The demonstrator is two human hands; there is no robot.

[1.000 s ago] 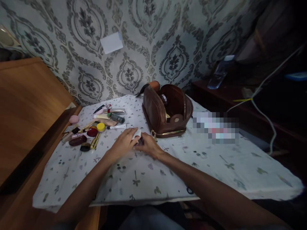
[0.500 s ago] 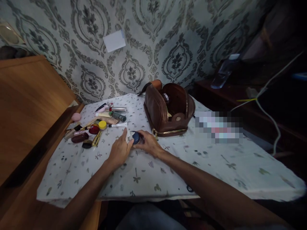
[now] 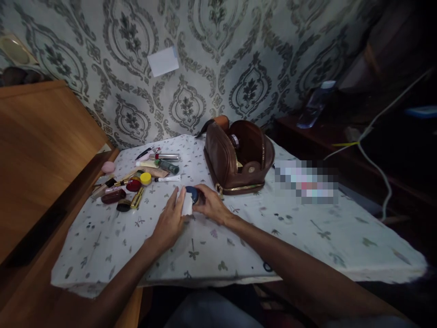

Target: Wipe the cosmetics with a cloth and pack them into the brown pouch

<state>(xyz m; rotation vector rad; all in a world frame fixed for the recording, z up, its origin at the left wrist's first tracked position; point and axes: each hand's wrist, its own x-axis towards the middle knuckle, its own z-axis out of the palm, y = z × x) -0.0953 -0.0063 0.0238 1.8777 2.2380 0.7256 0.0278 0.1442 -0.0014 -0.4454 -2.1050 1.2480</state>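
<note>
My right hand (image 3: 211,204) is closed around the right side of a small round jar with a dark blue lid (image 3: 193,193). From the left, my left hand (image 3: 172,218) presses a white tissue (image 3: 187,205) against the jar, its fingers together. Part of the jar is hidden behind the tissue and fingers. Both hands are just above the patterned tablecloth (image 3: 201,264). Behind my right hand stands a brown cosmetic bag (image 3: 221,155), unzipped, with a few items visible inside.
To the left lie several cosmetics, among them a yellow-lidded jar (image 3: 145,178), a green tube (image 3: 167,166), a maroon case (image 3: 114,197) and a pink sponge (image 3: 108,167). A wooden panel (image 3: 48,146) borders the left side. A plastic bottle (image 3: 314,107) and white cable (image 3: 373,180) are at the right.
My left hand has brought the tissue across the jar's left side, so more tissue now shows in front of it. My right hand keeps its hold.
</note>
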